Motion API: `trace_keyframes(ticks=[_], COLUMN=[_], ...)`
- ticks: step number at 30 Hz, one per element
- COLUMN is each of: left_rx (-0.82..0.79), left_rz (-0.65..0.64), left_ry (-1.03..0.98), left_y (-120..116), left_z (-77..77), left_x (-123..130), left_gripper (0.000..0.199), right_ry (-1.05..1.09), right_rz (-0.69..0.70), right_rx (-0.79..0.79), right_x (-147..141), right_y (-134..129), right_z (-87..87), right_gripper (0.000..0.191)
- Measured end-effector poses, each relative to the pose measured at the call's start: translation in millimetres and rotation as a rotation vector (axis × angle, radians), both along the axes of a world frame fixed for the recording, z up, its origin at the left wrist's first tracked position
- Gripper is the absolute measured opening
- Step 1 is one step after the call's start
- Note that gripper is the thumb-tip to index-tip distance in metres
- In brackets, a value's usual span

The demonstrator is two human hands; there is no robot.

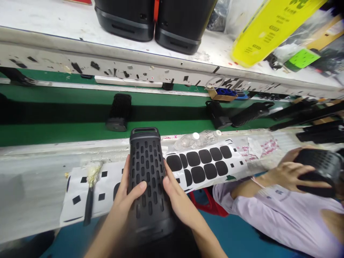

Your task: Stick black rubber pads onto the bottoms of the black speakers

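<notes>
Beside the green conveyor belt [67, 114] | left hand [126, 193], right hand [177, 197] | fingers [138, 190] grasping black perforated speaker [146, 168]

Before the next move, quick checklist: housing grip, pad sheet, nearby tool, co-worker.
1. Both hands on the black slotted housing, left hand, right hand: ok.
2. Fingers clear of its top handle: ok.
3. Housing clear of the white sheet of black pads: cannot tell.
4. Black-handled tool on the sheet, out of the hands: ok.
5. Co-worker's hand on a separate housing, apart from the person's hands: ok.
</notes>
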State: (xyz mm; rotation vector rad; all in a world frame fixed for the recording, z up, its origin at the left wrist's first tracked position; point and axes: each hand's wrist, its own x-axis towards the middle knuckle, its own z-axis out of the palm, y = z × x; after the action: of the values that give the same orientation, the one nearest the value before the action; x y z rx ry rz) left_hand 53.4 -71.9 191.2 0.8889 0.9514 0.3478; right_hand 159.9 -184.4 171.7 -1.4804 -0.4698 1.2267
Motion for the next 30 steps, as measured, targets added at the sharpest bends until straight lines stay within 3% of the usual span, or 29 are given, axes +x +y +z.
trace_keyframes(ticks=[4, 11, 15, 23, 28, 30], left_rx=[0.004, 0.132, 0.152, 0.251, 0.227, 0.245], left_rz=[0.069, 0.053, 0.035, 0.014, -0.009, 0.005], left_ry=[0.041, 0.036, -0.002, -0.048, -0.053, -0.04], left_y=[6.1, 5.0, 9.8, 9.2, 8.7, 8.4], left_z=[-1.9, 17.8, 24.2, 36.0, 36.4, 34.3], left_x=[0.0, -3.2, -7.8, -5.7, -4.9, -4.9], left_gripper=[0.082, 0.079, 0.086, 0.094, 0.094, 0.095], right_ry=[-0.014, 0.049, 0.073, -0.046, 0.053, 0.044], right_rz=[0.199, 0.502, 0.446, 0.248, 0.402, 0.403], right_rx=[-0.017, 0.029, 0.079, 0.015, 0.09, 0.114], right_x=[-5.9, 17.7, 14.3, -13.1, -0.9, -0.9], right_y=[-9.6, -24.3, -28.7, -18.3, -26.2, -25.9], right_z=[15.0, 24.5, 31.8, 57.1, 52.0, 51.5], right_gripper=[0.128, 0.114, 0.107, 0.127, 0.118, 0.117])
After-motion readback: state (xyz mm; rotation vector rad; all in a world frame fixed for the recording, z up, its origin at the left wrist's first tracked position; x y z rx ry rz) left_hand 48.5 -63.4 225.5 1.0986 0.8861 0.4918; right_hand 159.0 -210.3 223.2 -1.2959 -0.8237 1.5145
